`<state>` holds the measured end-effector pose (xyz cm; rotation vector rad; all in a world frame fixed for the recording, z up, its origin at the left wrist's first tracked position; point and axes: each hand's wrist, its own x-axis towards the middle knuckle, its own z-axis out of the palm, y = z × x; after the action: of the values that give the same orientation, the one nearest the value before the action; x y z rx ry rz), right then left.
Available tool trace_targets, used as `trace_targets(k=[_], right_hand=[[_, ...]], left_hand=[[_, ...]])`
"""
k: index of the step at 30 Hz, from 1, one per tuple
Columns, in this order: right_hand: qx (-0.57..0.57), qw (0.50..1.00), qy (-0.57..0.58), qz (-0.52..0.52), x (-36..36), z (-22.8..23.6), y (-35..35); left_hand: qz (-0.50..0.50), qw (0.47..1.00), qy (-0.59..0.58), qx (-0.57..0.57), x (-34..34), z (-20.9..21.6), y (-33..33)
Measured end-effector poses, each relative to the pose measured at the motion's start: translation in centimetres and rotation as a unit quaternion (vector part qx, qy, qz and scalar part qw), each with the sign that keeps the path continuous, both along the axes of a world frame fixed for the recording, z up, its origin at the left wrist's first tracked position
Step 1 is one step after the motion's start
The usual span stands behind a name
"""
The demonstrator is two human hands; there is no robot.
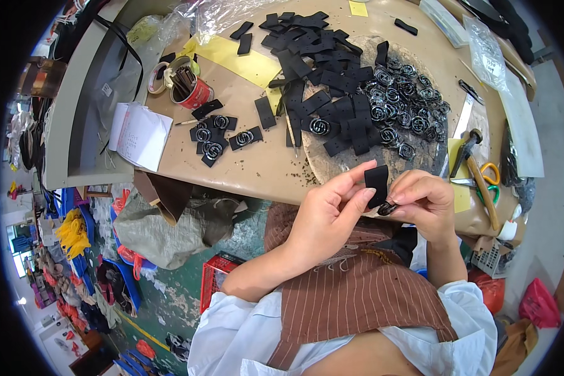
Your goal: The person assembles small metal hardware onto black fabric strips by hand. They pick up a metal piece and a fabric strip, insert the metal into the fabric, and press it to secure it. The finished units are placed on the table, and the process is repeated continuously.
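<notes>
Between the fingers and thumb of my left hand (338, 203) is a black strap piece (376, 182), held upright above the table's front edge. My right hand (422, 200) pinches a dark metal buckle (387, 208) against the lower end of that piece; fingertips partly cover it. Beyond my hands a pile of loose black strap pieces (338, 75) spreads over the table. Beside it, a heap of shiny dark spiral buckles (407, 103) lies on a round stone slab (319, 164). At the left, a few strap pieces with buckles on them (212, 150) lie together.
A hammer (473, 160), scissors with orange and green handles (490, 174) and a white bottle (508, 230) lie at the right. Leftward are a red tin of brown strips (193, 93), a tape roll (158, 78) and a paper pad (140, 135). A red crate (216, 279) stands below.
</notes>
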<state>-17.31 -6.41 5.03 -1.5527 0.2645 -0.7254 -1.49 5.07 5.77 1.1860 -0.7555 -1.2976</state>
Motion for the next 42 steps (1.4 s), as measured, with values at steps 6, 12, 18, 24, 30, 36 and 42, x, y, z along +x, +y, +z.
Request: trace_targets(k=[6, 12, 18, 24, 30, 36, 42], right_hand=[[0.058, 0.995, 0.054, -0.06, 0.4, 0.2, 0.7], [0.022, 0.995, 0.067, -0.064, 0.8, 0.0, 1.5], [0.023, 0.994, 0.084, -0.071, 0.7, 0.6, 1.8], [0.024, 0.996, 0.074, -0.052, 0.6, -0.1, 1.4], [0.239, 0.962, 0.128, 0.016, 1.0, 0.3, 1.3], [0.332, 0.941, 0.057, -0.031, 0.9, -0.9, 1.6], [0.223, 0.969, 0.075, -0.071, 1.0, -0.8, 2.2]], left_hand=[[0.01, 0.987, -0.151, -0.046, -0.3, 0.2, 0.3], [0.063, 0.997, -0.045, -0.007, -0.9, -0.1, 0.6], [-0.002, 1.0, -0.012, -0.011, -0.5, -1.0, 1.1], [-0.01, 0.994, -0.102, -0.035, -0.6, -0.4, 1.1], [-0.028, 0.988, -0.151, -0.029, 0.4, -0.4, 0.3], [0.024, 0.999, -0.045, 0.004, 0.7, -1.7, 0.2], [0.106, 0.993, 0.003, -0.058, -0.1, -2.7, 0.0]])
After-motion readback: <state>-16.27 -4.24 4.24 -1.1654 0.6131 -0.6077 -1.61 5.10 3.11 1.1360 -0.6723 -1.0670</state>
